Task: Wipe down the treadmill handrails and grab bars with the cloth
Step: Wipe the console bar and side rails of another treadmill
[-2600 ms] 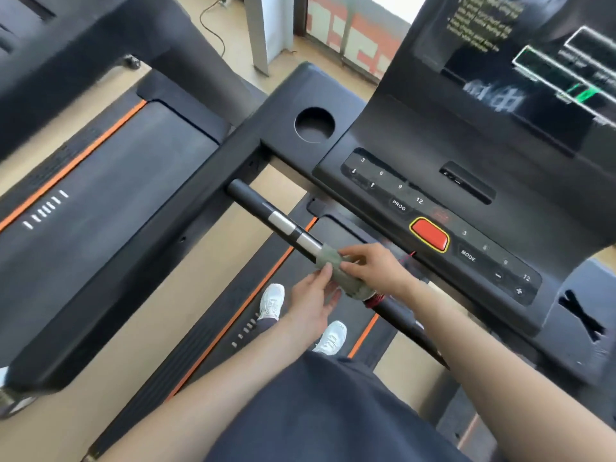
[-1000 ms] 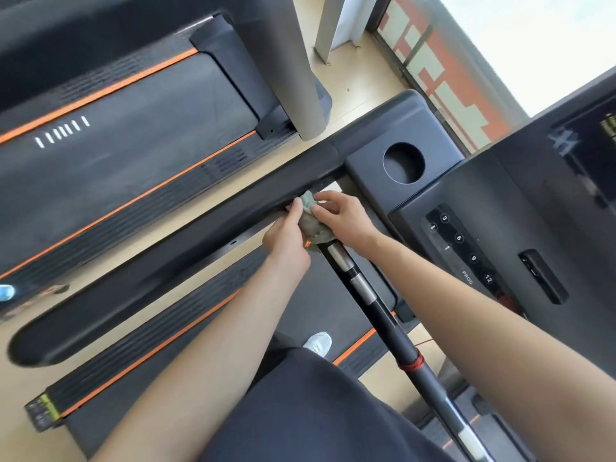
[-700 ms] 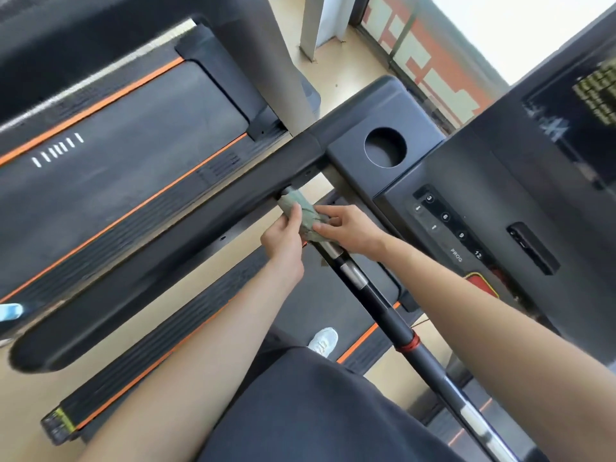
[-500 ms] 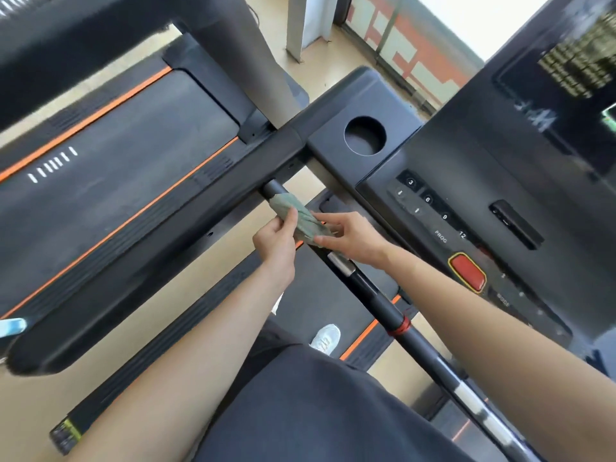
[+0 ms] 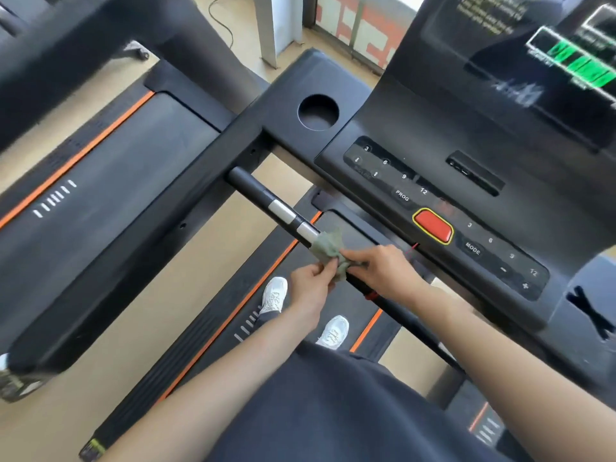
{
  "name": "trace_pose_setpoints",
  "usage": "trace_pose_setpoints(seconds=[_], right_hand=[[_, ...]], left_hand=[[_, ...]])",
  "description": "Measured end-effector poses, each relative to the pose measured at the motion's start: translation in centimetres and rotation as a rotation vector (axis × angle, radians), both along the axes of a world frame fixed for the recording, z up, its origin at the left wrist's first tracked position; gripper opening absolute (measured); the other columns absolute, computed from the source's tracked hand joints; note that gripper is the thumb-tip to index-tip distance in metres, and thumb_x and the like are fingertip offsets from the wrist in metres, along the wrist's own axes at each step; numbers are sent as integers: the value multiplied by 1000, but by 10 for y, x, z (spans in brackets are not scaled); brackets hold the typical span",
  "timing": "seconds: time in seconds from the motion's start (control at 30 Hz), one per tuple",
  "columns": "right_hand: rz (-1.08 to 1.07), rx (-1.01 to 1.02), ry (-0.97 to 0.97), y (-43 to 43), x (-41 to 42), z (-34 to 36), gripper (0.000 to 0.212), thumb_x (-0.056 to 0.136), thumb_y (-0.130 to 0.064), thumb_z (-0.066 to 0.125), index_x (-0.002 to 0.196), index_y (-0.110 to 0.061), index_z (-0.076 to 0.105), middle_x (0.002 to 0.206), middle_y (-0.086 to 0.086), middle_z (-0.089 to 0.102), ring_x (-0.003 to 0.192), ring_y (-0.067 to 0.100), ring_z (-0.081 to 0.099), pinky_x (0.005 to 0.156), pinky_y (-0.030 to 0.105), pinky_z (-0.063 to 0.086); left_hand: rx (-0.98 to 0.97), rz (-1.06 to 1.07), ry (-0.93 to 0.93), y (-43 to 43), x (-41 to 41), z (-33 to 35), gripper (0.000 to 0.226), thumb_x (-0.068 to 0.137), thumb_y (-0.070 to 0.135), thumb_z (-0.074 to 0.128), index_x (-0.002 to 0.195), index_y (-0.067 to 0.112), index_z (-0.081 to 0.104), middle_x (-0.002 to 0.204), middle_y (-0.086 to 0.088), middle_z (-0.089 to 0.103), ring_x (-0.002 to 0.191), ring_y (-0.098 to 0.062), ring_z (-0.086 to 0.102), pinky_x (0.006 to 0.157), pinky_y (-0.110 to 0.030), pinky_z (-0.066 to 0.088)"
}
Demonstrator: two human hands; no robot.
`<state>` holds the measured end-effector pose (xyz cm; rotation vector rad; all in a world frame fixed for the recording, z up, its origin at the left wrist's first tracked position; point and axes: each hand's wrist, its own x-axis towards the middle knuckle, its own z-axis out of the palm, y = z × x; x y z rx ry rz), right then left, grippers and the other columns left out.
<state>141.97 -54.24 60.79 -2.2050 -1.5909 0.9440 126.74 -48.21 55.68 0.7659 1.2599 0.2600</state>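
Cloth (image 5: 328,246) around grab bar (image 5: 260,198), between pinching fingers (image 5: 358,256) of left hand (image 5: 308,290) and right hand (image 5: 386,271)

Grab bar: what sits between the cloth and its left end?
Two silver bands on the black bar, nothing else up from the cloth; head view.

The cloth (image 5: 328,246) wraps the grab bar (image 5: 266,201) and hides the stretch beneath it. The right hand (image 5: 383,273) and its forearm cover most of the bar beyond. The screen (image 5: 533,45) is cut off by the top and right edges, its text smeared past reading (only green blocks stand out). One white shoe (image 5: 333,331) shows just its front above the dark shirt (image 5: 333,411).
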Motion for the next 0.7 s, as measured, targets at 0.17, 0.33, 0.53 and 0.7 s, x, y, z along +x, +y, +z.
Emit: trace_pose_setpoints(seconds=[0.17,0.33,0.53,0.7], right_hand=[[104,170,-144,-47,-4,-17,24,89,-15,64,111,-24,71,112,-4,68,97,22,66,68,39,56],[36,245,-229,-79,-13,-19,14,80,-4,73,90,-13,75,104,0,71,99,28,67,67,39,59],[-181,270,-330,-124,-20,-17,11,79,-16,76,89,-13,72,92,3,70,83,30,65,71,41,56],[-345,224,-452,-153,-26,-9,32,83,-44,59,99,-19,70,80,1,61,73,29,54,65,39,47]], left_hand=[[7,-72,42,-40,4,1,15,99,14,66,90,11,77,87,-4,75,83,-12,69,82,-25,58],[126,-235,133,-58,0,5,25,88,17,73,75,-5,71,67,-7,65,68,-16,56,73,-33,49],[537,-477,250,-59,-2,29,20,85,40,77,79,21,74,71,8,73,72,-13,69,67,-34,54],[841,-611,255,-46,14,46,17,87,44,75,86,27,73,75,12,69,73,-7,63,65,-30,51]])
